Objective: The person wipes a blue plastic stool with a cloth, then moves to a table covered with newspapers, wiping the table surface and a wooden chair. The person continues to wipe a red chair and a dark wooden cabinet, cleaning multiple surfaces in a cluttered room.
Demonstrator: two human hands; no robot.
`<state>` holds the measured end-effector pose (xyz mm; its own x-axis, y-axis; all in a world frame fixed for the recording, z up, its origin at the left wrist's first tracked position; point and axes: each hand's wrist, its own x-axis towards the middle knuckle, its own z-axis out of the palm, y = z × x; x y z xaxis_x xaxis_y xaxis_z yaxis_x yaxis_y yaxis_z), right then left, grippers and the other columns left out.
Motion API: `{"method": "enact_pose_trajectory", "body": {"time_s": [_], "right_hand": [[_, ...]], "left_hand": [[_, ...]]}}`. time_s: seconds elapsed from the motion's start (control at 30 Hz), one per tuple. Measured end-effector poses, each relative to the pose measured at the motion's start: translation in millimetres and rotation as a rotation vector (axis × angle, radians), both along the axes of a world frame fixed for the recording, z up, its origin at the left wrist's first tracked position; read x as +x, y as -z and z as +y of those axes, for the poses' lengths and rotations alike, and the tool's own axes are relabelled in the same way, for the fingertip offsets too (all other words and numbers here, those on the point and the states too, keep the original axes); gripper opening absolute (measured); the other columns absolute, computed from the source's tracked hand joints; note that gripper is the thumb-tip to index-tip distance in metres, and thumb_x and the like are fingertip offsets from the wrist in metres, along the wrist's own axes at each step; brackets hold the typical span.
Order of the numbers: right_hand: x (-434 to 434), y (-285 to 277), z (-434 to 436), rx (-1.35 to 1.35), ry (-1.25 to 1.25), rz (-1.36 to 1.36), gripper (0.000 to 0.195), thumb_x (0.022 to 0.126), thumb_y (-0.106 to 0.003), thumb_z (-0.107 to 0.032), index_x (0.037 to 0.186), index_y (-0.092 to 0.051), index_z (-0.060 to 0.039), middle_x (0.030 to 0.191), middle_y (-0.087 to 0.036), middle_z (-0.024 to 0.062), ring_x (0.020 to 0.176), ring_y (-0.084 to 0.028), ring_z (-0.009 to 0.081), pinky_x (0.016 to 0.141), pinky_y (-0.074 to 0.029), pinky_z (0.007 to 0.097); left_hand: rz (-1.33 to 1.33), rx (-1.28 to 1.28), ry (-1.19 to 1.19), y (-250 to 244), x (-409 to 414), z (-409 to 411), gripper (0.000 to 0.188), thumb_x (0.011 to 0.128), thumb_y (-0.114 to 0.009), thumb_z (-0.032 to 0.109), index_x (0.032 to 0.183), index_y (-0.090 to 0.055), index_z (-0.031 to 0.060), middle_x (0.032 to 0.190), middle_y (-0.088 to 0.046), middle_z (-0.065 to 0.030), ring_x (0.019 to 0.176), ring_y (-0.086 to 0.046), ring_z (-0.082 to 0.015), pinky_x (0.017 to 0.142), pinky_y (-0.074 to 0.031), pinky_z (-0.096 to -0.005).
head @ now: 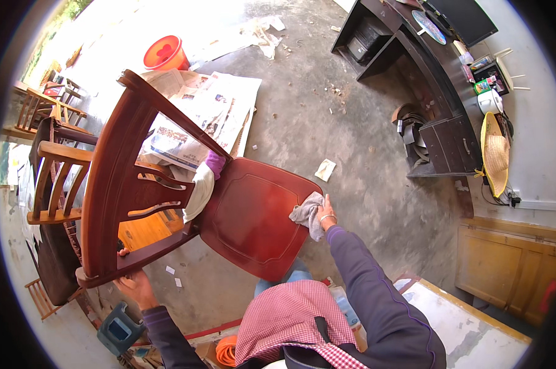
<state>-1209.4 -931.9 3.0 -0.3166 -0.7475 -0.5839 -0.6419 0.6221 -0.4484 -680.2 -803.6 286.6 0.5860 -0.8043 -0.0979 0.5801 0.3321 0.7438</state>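
A reddish-brown wooden chair (259, 212) stands before me, its seat towards me and its carved backrest rising to the left. My left hand (137, 287) grips the side post of the backrest near its top corner. In my right hand (325, 213) is a grey cloth (309, 214), pressed on the right edge of the glossy seat. A white cloth (201, 191) and a purple cloth (214, 164) hang over the lower part of the backrest where it meets the seat.
Newspapers (213, 110) and an orange-red bucket (166, 53) are beyond the chair. Wooden chairs (61, 184) crowd the left. A dark desk (448, 143) lines the right wall, with a straw hat (495, 154) beside it. An orange hose coil (226, 350) lies near me.
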Motion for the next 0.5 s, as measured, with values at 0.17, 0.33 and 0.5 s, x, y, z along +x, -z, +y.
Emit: {"method": "enact_pose_trajectory", "body": {"time_s": [0.17, 0.33, 0.5], "right_hand": [[16.0, -34.7, 86.9, -0.114, 0.171, 0.042, 0.052, 0.087, -0.057, -0.023, 0.133, -0.044, -0.0043, 0.115, -0.059, 0.0275, 0.108, -0.055, 0.0445, 0.094, -0.043, 0.0466], [-59.9, -51.8, 194.4, -0.207, 0.529, -0.04, 0.038, 0.087, -0.059, -0.02, 0.118, -0.056, 0.0023, 0.111, -0.062, 0.0237, 0.103, -0.058, 0.0375, 0.089, -0.045, 0.0426], [-149.3, -75.2, 233.0, -0.159, 0.729, -0.052, 0.034, 0.088, -0.058, -0.016, 0.115, -0.057, 0.0029, 0.11, -0.064, 0.0187, 0.099, -0.062, 0.03, 0.087, -0.048, 0.0392]], "left_hand": [[0.019, 0.076, -0.029, 18.6, 30.8, 25.9, 0.041, 0.096, -0.042, 0.031, 0.124, -0.05, 0.0012, 0.123, -0.055, -0.0093, 0.117, -0.05, -0.0203, 0.102, -0.036, -0.0343], [-0.114, 0.503, -0.276, 14.7, -27.8, 57.9, 0.048, 0.093, -0.048, 0.036, 0.13, -0.052, 0.006, 0.133, -0.053, -0.0061, 0.119, -0.05, -0.0172, 0.102, -0.034, -0.0353], [-0.108, 0.769, -0.359, 18.8, -135.4, 121.4, 0.04, 0.092, -0.055, 0.034, 0.122, -0.055, 0.0073, 0.109, -0.063, -0.0042, 0.097, -0.059, -0.0167, 0.084, -0.044, -0.0294]]}}
